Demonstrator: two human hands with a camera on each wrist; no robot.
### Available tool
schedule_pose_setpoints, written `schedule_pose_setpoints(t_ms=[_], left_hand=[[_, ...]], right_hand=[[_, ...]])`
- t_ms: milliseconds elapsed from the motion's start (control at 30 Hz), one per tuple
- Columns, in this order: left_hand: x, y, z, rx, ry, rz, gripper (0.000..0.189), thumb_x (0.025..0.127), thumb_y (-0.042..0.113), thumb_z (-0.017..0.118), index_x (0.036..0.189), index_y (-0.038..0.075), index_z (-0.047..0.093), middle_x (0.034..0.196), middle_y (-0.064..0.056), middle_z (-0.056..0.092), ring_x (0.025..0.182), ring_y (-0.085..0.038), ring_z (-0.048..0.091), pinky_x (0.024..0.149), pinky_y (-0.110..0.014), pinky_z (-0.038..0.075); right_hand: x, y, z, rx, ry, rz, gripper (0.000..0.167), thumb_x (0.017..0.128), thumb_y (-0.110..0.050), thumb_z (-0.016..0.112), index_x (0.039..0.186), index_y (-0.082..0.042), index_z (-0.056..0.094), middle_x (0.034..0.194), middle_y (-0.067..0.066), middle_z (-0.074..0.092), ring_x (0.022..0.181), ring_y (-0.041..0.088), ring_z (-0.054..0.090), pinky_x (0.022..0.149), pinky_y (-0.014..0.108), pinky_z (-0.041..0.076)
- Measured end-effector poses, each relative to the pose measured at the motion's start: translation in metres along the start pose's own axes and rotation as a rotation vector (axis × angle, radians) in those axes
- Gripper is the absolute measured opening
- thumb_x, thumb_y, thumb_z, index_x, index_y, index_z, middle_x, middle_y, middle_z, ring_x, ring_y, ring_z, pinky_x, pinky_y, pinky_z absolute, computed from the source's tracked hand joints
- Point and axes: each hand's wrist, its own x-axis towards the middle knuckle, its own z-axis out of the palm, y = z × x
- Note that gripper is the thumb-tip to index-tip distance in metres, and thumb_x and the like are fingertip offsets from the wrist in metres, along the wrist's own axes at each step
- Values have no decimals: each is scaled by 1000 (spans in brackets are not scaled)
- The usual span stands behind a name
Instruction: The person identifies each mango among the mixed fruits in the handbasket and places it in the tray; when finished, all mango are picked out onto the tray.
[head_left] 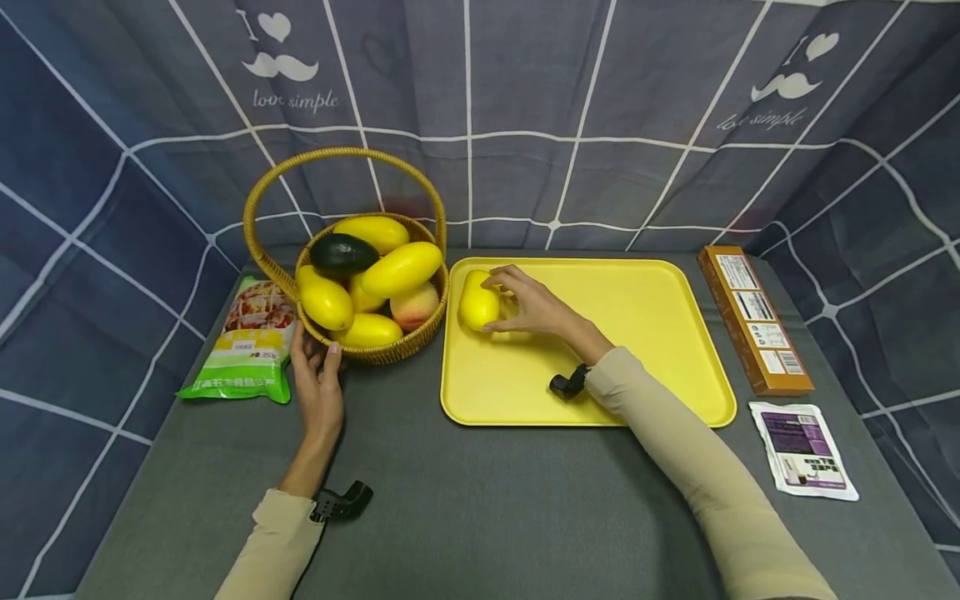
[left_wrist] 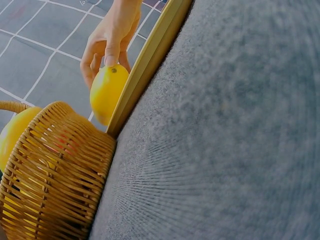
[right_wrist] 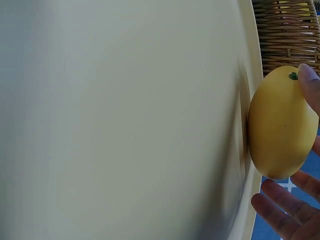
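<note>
My right hand holds a yellow mango at the left end of the yellow tray. In the right wrist view, the thumb lies at the mango's green stem end and a finger touches its opposite end. Whether the mango rests on the tray or hangs just above it, I cannot tell. Beside the tray stands a wicker basket of several yellow mangoes, a dark avocado and a peach. Against its front-left side rests my left hand, fingers relaxed and thumb near the rim.
A green and white food bag lies left of the basket. Right of the tray are a long brown box and a white and purple pouch. Behind everything hangs a checked curtain. The basket's tall handle arches over the fruit.
</note>
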Motion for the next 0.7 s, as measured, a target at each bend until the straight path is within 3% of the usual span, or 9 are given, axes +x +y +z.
schedule_pose_setpoints(t_ms=[267, 433, 533, 700], left_hand=[[0, -1, 0, -14, 4, 16, 63, 104, 17, 46, 158, 14, 14, 152, -16, 36, 124, -23, 44, 91, -30, 42], [0, -2, 1, -19, 9, 29, 63, 104, 15, 46, 158, 12, 14, 149, -17, 38, 118, -19, 45, 89, -31, 42], [2, -8, 0, -17, 8, 26, 64, 104, 16, 47, 158, 13, 14, 150, -16, 37, 120, -21, 45, 90, -32, 42], [10, -31, -3, -17, 18, 28, 63, 104, 24, 47, 158, 26, 14, 152, -8, 35, 129, -23, 42, 92, -29, 41]], right_hand=[[-3, 0, 1, -6, 17, 12, 72, 74, -44, 85, 131, -15, 55, 139, 7, 46, 120, 26, 54, 103, 43, 45], [-3, -6, -3, -63, 89, -49, 76, 73, -46, 85, 134, -13, 54, 139, 12, 47, 130, 28, 44, 109, 45, 37], [0, -21, -8, -95, 147, -88, 77, 73, -47, 84, 136, -13, 55, 139, 12, 48, 130, 27, 44, 108, 44, 38], [14, -63, -13, -142, 210, -78, 81, 72, -53, 83, 139, -17, 53, 138, 7, 48, 123, 26, 51, 97, 42, 47]])
